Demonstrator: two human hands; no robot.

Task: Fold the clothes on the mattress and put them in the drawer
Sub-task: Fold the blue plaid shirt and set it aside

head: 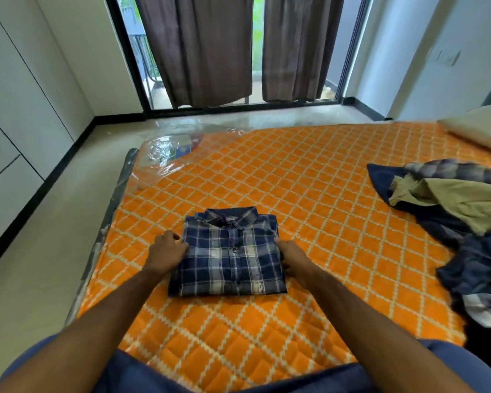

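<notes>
A folded blue plaid shirt (230, 253) lies collar-up on the orange quilted mattress (309, 177). My left hand (167, 251) grips the shirt's left edge, fingers tucked at the fabric. At the right edge my right hand (292, 256) holds the shirt with fingers slipped under its side. A heap of unfolded clothes (459, 228) in navy, khaki and plaid lies at the right of the mattress. White drawer fronts (0, 182) line the left wall.
A pillow (476, 129) sits at the far right corner of the mattress. Clear plastic wrap (165, 154) covers the mattress's far left corner. Tiled floor runs along the left side. Brown curtains (199, 49) hang over a glass door ahead.
</notes>
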